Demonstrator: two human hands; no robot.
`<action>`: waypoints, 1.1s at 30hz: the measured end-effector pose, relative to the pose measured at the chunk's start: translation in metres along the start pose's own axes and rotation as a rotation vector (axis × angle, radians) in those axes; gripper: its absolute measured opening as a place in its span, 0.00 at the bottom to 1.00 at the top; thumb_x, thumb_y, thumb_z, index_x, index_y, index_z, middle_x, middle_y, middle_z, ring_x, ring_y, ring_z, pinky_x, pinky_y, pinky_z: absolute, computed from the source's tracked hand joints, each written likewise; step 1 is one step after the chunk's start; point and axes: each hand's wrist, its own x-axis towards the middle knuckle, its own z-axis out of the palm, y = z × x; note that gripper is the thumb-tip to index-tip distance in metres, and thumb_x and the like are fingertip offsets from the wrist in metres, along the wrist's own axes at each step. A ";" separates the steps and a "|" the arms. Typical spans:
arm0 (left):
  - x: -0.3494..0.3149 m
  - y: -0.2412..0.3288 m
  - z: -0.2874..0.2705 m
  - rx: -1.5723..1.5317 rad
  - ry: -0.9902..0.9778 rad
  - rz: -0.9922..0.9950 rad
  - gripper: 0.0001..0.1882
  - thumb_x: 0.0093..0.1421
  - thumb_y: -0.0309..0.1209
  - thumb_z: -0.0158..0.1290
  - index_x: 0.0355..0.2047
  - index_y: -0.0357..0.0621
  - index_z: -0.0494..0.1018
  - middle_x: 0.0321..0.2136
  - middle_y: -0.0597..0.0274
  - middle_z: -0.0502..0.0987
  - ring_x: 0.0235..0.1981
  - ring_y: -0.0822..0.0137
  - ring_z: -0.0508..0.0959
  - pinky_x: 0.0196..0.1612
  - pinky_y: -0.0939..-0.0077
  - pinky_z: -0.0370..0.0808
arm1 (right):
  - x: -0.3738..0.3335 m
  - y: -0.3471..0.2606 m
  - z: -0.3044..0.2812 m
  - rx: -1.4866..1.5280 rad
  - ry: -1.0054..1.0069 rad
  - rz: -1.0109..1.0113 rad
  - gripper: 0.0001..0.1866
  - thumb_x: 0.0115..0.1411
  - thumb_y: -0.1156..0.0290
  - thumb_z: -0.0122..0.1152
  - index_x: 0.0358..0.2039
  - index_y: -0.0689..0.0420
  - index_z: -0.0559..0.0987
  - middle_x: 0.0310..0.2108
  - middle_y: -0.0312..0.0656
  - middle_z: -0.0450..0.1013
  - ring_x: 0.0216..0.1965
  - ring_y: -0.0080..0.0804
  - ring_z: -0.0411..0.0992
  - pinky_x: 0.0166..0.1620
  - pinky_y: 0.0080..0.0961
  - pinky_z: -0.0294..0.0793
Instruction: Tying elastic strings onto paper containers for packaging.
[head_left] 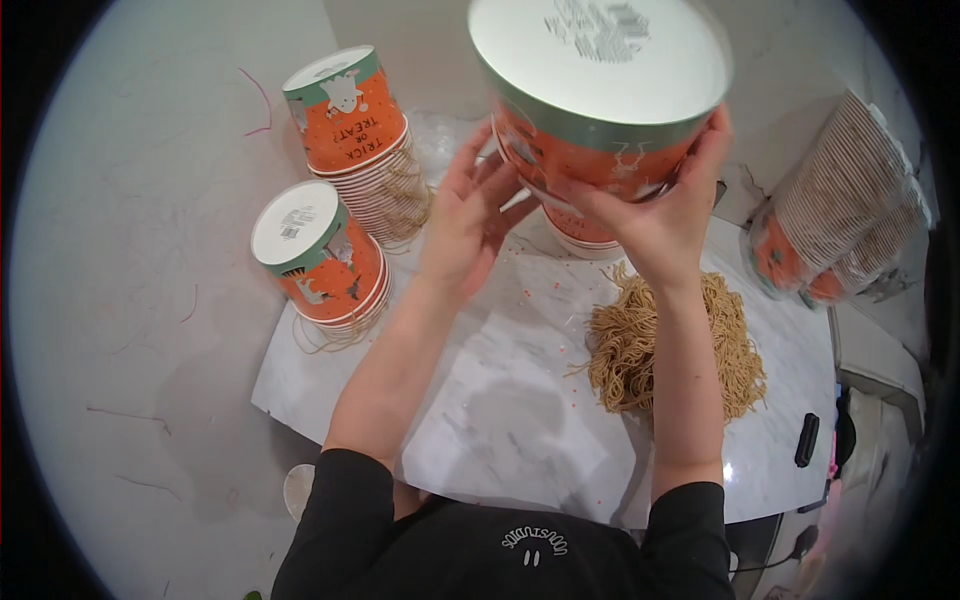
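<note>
Close to the camera is an upside-down paper bucket [625, 160], orange with a green band and a white base. My right hand [665, 225] grips its right side, thumb across the front. At its left side is my left hand [460, 220], fingers curled against the wall, some tips hidden. Below and behind the raised bucket, another orange bucket stack [580, 232] stands upside down on the table, mostly covered from view. A heap of tan cords [622, 350] lies on the table under my right forearm.
Two stacks of upturned orange buckets, a far stack [350, 125] and a nearer stack [325, 260], stand at left with cords hanging from their rims. At right, plastic-wrapped nested buckets [840, 210] lean. A small black object [806, 440] lies near the marble-patterned table's [500, 400] right edge.
</note>
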 end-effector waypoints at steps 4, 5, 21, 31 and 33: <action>0.004 0.030 -0.004 -0.208 -0.009 0.148 0.30 0.68 0.28 0.55 0.68 0.47 0.58 0.54 0.60 0.77 0.56 0.64 0.77 0.64 0.51 0.72 | 0.005 0.000 0.014 0.179 0.055 0.011 0.70 0.29 0.58 0.92 0.67 0.61 0.52 0.63 0.50 0.57 0.62 0.39 0.66 0.62 0.37 0.71; -0.004 0.044 -0.008 -0.219 -0.005 0.177 0.30 0.65 0.25 0.57 0.66 0.45 0.62 0.54 0.59 0.78 0.54 0.66 0.78 0.63 0.56 0.72 | 0.002 -0.010 0.019 0.393 -0.006 0.103 0.45 0.36 0.67 0.87 0.52 0.62 0.68 0.53 0.46 0.69 0.53 0.36 0.73 0.56 0.33 0.76; -0.107 0.112 -0.012 0.917 0.413 0.349 0.19 0.59 0.13 0.54 0.51 0.31 0.76 0.39 0.62 0.78 0.40 0.75 0.78 0.42 0.79 0.78 | -0.056 0.039 0.048 1.240 0.129 0.912 0.46 0.58 0.37 0.65 0.70 0.48 0.60 0.67 0.37 0.65 0.66 0.41 0.66 0.62 0.53 0.72; -0.069 0.074 -0.005 1.484 0.018 0.165 0.19 0.55 0.18 0.53 0.47 0.38 0.81 0.36 0.59 0.78 0.33 0.65 0.79 0.36 0.74 0.76 | -0.054 0.076 0.059 0.565 0.274 0.605 0.55 0.47 0.61 0.84 0.64 0.64 0.53 0.60 0.48 0.61 0.60 0.36 0.64 0.63 0.33 0.66; -0.054 0.056 -0.010 1.528 -0.077 0.185 0.17 0.55 0.18 0.53 0.45 0.39 0.81 0.36 0.58 0.78 0.34 0.59 0.80 0.37 0.69 0.77 | -0.048 0.084 0.047 0.515 0.390 0.660 0.56 0.47 0.60 0.84 0.65 0.63 0.53 0.60 0.48 0.62 0.61 0.36 0.64 0.64 0.34 0.66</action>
